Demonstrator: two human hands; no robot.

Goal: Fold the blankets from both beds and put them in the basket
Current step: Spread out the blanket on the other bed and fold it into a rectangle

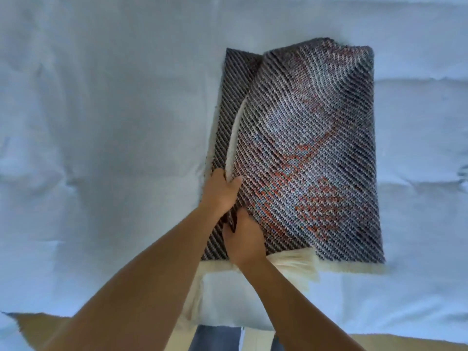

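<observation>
A dark woven blanket point(304, 148) with diagonal ribs, red and pale patches and a cream fringe lies folded into a tall rectangle on the bed. Its upper layer sits askew, leaving a dark strip of the lower layer bare along the left side. My left hand point(220, 192) grips the left edge of the upper layer about two thirds of the way down, thumb on top. Just below it my right hand point(244, 238) clasps the same edge near the bottom left corner, fingers tucked between the layers. No basket is in view.
A pale blue quilted bed cover point(101, 148) fills nearly the whole view around the blanket. The bed's near edge runs along the bottom, with tan floor point(38, 325) below it and my grey trouser legs point(215, 338) against the edge.
</observation>
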